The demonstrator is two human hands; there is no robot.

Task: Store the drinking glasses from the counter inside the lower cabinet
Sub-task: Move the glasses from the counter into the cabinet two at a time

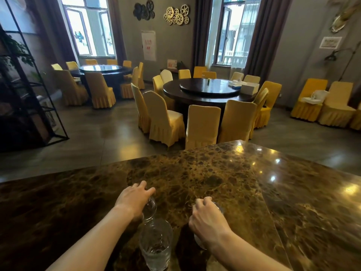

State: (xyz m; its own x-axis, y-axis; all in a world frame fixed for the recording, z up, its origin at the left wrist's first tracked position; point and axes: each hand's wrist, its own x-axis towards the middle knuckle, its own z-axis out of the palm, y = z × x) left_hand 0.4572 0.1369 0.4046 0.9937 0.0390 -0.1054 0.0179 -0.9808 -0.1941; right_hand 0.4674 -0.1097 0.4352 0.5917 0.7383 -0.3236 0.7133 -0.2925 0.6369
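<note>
Glasses on marble counter [195, 173] — left hand [132, 200] gripping one [149, 209], right hand [207, 218] seemingly another [218, 209], third glass [156, 243] apparently empty

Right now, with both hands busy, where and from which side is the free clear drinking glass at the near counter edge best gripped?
Grip the clear drinking glass round its upper wall, coming from above or the near side. It stands upright with its mouth open, between the left hand and right hand, so its flanks look crowded.
</note>
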